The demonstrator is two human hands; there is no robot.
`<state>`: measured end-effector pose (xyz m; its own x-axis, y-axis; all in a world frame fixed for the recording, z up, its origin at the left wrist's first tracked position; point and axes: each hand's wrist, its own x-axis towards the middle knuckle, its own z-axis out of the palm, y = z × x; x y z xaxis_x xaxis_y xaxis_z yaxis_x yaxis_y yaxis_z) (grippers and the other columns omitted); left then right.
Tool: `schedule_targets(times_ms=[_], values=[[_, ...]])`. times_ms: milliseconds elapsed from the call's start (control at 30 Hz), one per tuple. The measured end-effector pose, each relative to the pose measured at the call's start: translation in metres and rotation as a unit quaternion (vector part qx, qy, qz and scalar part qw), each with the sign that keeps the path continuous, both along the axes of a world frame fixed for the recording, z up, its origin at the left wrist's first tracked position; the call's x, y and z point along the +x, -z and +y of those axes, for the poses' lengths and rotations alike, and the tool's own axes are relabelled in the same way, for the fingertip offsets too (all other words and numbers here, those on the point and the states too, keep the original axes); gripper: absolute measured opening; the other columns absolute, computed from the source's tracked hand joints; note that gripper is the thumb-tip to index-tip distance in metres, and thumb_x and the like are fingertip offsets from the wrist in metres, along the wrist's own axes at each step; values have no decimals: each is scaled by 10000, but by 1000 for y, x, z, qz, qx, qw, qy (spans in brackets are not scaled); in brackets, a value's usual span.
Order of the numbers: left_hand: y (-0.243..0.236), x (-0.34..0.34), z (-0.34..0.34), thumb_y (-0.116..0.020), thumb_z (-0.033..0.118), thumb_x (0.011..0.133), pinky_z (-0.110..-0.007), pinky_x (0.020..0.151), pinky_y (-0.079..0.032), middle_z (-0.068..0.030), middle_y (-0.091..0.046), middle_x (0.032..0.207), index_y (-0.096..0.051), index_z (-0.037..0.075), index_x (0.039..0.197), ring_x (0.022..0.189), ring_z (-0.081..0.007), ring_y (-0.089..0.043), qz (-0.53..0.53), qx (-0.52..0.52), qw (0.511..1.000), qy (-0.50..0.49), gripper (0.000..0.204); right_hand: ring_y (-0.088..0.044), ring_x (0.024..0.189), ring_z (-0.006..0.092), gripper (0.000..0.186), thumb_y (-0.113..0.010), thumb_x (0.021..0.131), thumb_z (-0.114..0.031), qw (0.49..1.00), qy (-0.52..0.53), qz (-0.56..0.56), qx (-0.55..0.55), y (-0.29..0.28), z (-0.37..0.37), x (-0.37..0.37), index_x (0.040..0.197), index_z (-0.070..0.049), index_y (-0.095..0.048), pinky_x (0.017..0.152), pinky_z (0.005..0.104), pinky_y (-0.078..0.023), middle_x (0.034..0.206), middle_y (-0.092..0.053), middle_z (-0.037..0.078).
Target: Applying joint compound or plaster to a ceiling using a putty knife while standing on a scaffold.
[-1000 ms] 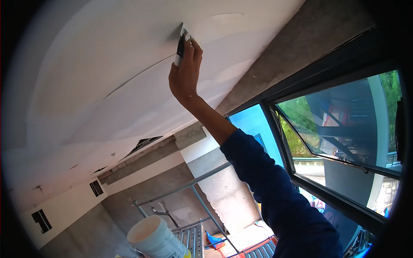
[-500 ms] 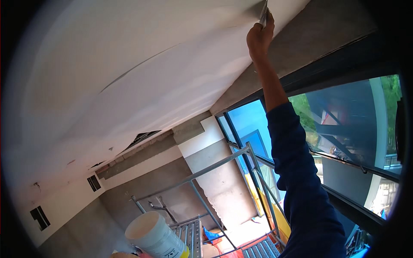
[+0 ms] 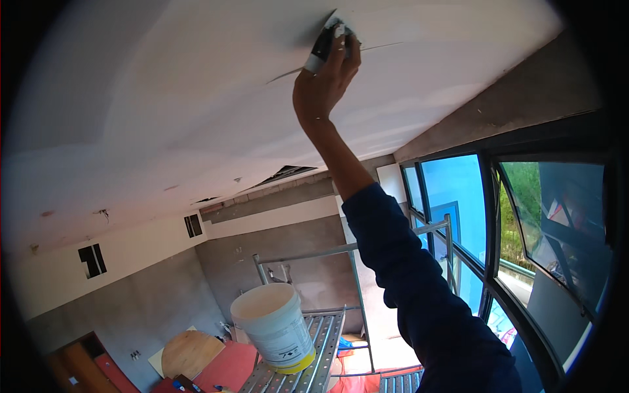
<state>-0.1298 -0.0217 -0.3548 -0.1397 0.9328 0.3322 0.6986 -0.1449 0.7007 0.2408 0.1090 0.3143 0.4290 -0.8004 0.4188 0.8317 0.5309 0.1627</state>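
Note:
My right hand reaches up to the white ceiling, its fingers wrapped around a plastering trowel. The trowel's blade lies against or very close to the ceiling, with a dark face and pale smears on it; my fingers hide most of its handle. A thin dark curved line on the ceiling runs out on both sides of the trowel. Below, a white bucket with a yellow lower band stands on a perforated metal scaffold platform. My left hand is out of view.
A metal scaffold rail crosses behind the bucket. Dark-framed windows line the right side, one pane tilted outward. Lower down are a round wooden board and a red surface. An opening interrupts the far ceiling.
My right hand and the trowel have moved left across the ceiling, away from the window-side edge and over to the curved line. The view has turned, showing more of the bucket and floor.

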Motion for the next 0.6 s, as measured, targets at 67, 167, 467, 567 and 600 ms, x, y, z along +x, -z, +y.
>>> schedule_targets(times_ms=[67, 167, 467, 567, 600], values=[[34, -14, -14, -415, 179, 924, -460, 741, -438, -235, -592, 893, -555, -44, 986, 862, -395, -556, 26, 27, 999, -15, 270, -341, 1207, 429, 538, -579, 742, 32, 1000, -10, -19, -21, 2, 18, -51, 1257, -1, -426, 968, 505, -342, 1328, -312, 230], [50, -20, -21, -416, 169, 921, -463, 739, -439, -233, -593, 885, -558, -39, 978, 854, -394, -559, 45, 42, 998, -19, 259, -309, 1234, 454, 543, -596, 729, 21, 997, -27, -44, -50, 11, 36, -96, 1246, -13, -432, 981, 530, -324, 1342, -297, 242], [234, -102, 97, -426, 96, 888, -474, 746, -446, -231, -593, 877, -575, -7, 960, 827, -390, -562, 676, 196, 710, 24, 195, -373, 1211, 411, 613, -491, 701, 143, 980, -59, -171, -88, 64, -14, -4, 1290, 26, -370, 998, 468, -335, 1306, -354, 225], [149, -62, 107, -427, 95, 889, -470, 747, -447, -230, -593, 877, -574, -11, 971, 825, -387, -562, 310, 121, 939, 91, 199, -450, 1128, 422, 493, -413, 797, 75, 995, 38, -90, -26, 50, -56, 119, 1287, 74, -357, 979, 425, -361, 1210, -429, 263], [124, -49, 108, -427, 95, 889, -469, 747, -447, -230, -593, 877, -573, -12, 974, 824, -386, -562, 310, 125, 937, 98, 200, -417, 1140, 426, 555, -423, 728, 122, 995, 79, -64, -9, 43, -75, 154, 1277, 70, -370, 973, 436, -361, 1218, -425, 265]])
